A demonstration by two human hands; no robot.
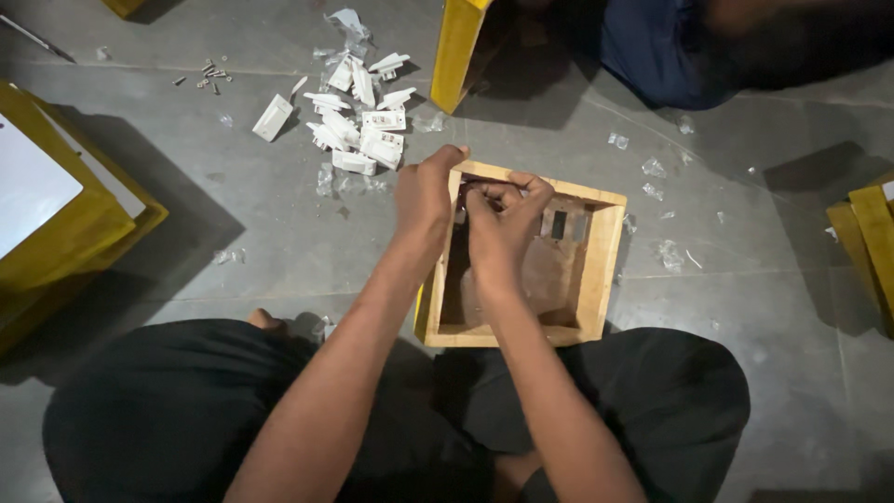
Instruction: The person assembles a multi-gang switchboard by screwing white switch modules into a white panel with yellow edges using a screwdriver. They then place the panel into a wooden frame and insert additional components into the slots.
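A square wooden box, open at the top, stands on the grey floor between my knees. Its bottom panel has a rectangular cut-out. My left hand grips the box's far left corner, thumb on the rim. My right hand reaches inside the box near the far wall, fingers pinched together on something too small and dark to make out.
A heap of white plastic switch parts lies on the floor beyond the box, with small screws further left. Yellow wooden boxes stand at the left, top and right. Another person in blue sits opposite. Clear plastic scraps litter the floor.
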